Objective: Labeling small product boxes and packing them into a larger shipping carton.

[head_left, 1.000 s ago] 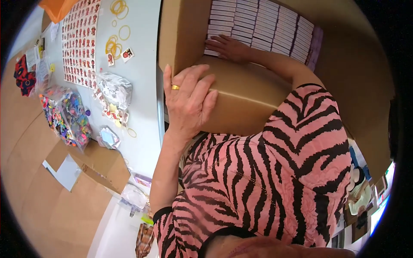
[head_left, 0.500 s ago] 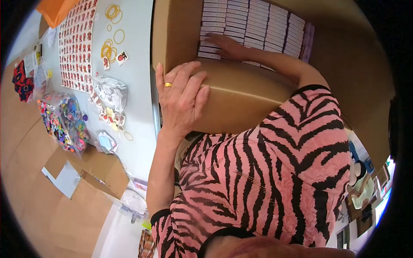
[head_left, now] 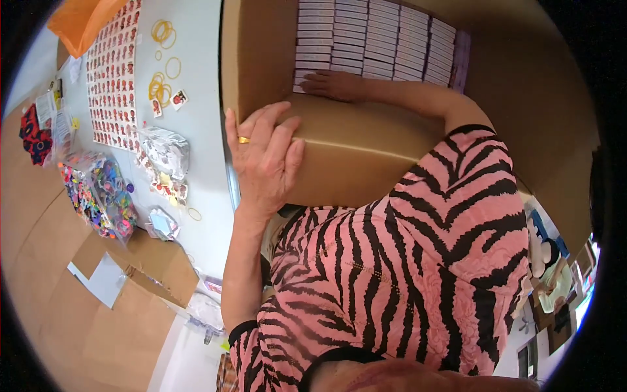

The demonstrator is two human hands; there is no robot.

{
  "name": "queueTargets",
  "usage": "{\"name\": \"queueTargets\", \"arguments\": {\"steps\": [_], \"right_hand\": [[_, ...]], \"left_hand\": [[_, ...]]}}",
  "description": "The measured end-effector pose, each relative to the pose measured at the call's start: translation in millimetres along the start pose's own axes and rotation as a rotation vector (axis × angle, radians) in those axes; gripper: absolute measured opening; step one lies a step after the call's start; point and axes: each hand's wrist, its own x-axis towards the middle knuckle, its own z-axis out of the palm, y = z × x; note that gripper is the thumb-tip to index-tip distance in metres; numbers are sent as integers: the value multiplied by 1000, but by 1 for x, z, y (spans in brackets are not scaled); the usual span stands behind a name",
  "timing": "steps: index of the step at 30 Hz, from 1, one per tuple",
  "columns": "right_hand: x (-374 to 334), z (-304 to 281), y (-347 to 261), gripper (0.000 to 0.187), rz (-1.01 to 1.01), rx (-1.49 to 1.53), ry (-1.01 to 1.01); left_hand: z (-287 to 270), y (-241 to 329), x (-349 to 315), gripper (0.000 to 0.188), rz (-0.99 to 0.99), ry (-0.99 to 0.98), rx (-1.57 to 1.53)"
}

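A large brown cardboard carton [head_left: 366, 171] stands before me, packed with rows of small white and purple boxes [head_left: 348, 36]. My right hand [head_left: 334, 86] is inside it, palm down, fingers stretched out over the nearest boxes beside the near wall. Nothing shows in its grasp, though its underside is hidden. On the carton's near left corner rests my left hand [head_left: 264, 157], its fingers spread over the cardboard and a gold ring on one of them. The near flap slopes toward my body.
The pale table [head_left: 202, 78] at left carries a sticker sheet [head_left: 112, 78], yellow rubber bands [head_left: 163, 32] and a clear bag of white pieces [head_left: 163, 153]. Beyond are a bag of colourful small items [head_left: 101, 196] and an open cardboard box [head_left: 160, 261]. An orange bag [head_left: 81, 26] lies far left.
My right hand has drawn back toward the carton's near wall, uncovering boxes. The left hand remains at the corner, its fingers slightly more spread. The view has shifted a little.
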Motion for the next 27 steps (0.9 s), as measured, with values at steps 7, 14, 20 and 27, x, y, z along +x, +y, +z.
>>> {"name": "queueTargets", "arguments": {"steps": [7,14,20,27], "right_hand": [[-9,4,13,53,-118,-79,129],[-17,-16,16,64,244,234,318],[-31,29,45,56,1154,1159,555],[13,69,67,24,1265,1537,362]], "left_hand": [[2,1,-1,23,2,13,-5],[1,-3,-1,23,2,-1,-17],[3,-2,-1,25,5,-1,2],[1,-4,-1,29,18,-37,23]]}}
